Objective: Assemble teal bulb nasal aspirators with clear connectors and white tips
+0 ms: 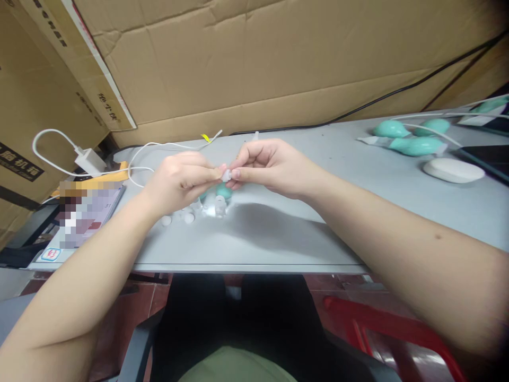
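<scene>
My left hand [185,178] and my right hand [268,165] meet above the grey table [278,244]. Between their fingertips they pinch a small white translucent plastic piece [226,175], both hands touching it. Its exact kind is too small to make out. Just beneath, a teal bulb [224,191] shows in part behind my fingers. A clear plastic fitting [220,206] lies in front of that bulb. Near my left wrist are small round white pieces, one [189,217] beside another [166,220], with more clear parts partly hidden by my left hand.
Several teal bulbs [417,145] lie at the right rear, near a white computer mouse [453,170]. A white charger [90,161] with its cable stands at left, behind a phone-like flat item [99,212]. Cardboard [278,63] walls the back. A red stool [382,329] stands below.
</scene>
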A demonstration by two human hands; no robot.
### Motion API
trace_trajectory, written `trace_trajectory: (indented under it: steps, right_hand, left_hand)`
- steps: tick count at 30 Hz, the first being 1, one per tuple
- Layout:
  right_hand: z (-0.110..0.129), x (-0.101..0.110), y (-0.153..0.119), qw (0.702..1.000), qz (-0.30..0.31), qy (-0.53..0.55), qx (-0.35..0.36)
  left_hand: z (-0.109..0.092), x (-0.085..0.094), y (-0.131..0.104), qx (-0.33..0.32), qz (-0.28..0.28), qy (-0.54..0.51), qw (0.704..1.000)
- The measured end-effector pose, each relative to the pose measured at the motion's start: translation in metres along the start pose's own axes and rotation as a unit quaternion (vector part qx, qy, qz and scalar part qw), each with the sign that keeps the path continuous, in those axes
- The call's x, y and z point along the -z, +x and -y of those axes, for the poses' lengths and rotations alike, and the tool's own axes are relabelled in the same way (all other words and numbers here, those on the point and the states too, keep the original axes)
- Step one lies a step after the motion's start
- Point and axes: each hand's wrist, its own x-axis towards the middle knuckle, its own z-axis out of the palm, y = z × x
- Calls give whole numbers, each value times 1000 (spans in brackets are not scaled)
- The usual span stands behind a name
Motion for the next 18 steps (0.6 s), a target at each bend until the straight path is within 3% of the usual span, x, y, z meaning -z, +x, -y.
trace_trajectory:
  steps: [7, 18]
  right_hand:
    - [1, -1, -1, 1000, -2, -4, 0]
    - [0, 0, -1, 1000, 4, -17, 5]
  left_hand:
    - [-1, 1, 0, -34, -5, -6, 999]
    - [-4, 2, 2, -16, 14, 27, 999]
